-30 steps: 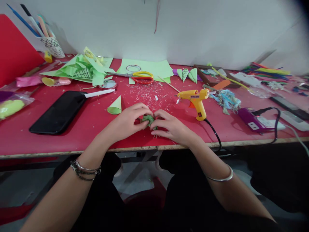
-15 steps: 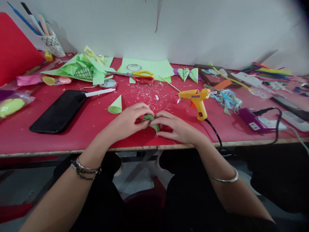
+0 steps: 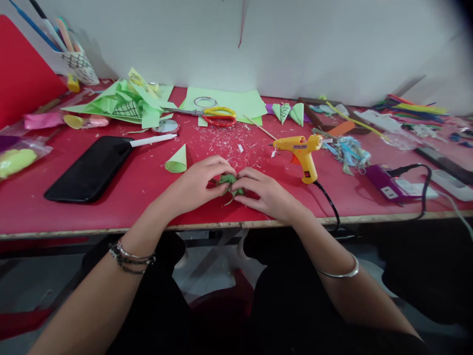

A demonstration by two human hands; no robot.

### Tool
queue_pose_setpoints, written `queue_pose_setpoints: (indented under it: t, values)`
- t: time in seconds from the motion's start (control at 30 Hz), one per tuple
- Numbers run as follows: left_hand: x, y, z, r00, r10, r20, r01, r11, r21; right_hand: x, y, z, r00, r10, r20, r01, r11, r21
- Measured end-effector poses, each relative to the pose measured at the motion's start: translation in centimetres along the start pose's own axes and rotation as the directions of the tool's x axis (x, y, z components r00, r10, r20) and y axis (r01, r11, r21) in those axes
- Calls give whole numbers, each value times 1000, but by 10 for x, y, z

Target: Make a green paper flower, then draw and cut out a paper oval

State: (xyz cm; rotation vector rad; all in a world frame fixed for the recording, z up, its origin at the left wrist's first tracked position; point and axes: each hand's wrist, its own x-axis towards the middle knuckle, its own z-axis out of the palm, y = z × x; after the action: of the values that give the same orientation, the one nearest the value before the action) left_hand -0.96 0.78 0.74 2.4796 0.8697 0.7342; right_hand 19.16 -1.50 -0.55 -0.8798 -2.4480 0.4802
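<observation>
Between my fingers, just above the red tabletop [image 3: 144,212] near its front edge, is a folded piece of green paper [image 3: 228,179] with several pleats. My left hand [image 3: 201,181] is closed on its left side, thumb and fingertips pinching it. From the right, my right hand [image 3: 264,191] grips the other side with bent fingers, which hide part of the paper. A light green paper cone [image 3: 177,160] lies just left of my left hand. To the right of my right hand rests a yellow glue gun [image 3: 303,153], its nozzle pointing left.
A black phone [image 3: 90,167] with a white pen [image 3: 153,140] lies at left. Behind are scissors [image 3: 219,117], green paper sheets [image 3: 232,98], crumpled paper [image 3: 125,101] and small paper cones [image 3: 296,113]. A purple power adapter [image 3: 386,185] with cables sits at right. Scraps litter the middle.
The pleated green paper has turned and spread between my fingers, its lower edge swinging left. My right fingers have drawn slightly closer together. My left hand stays nearly in place.
</observation>
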Motion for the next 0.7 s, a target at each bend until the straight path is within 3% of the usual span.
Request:
queue_pose_setpoints:
  t: [0.3, 0.7]
  values:
    - [1, 0, 1, 1000, -9, -2, 9, 1000, -13, 1, 2, 7, 997, -13, -74, 7, 997, -75]
    - [0, -1, 3, 1000, 11, -19, -12, 1000, -15, 0, 4, 8, 997, -65, -35, 48, 929, -366]
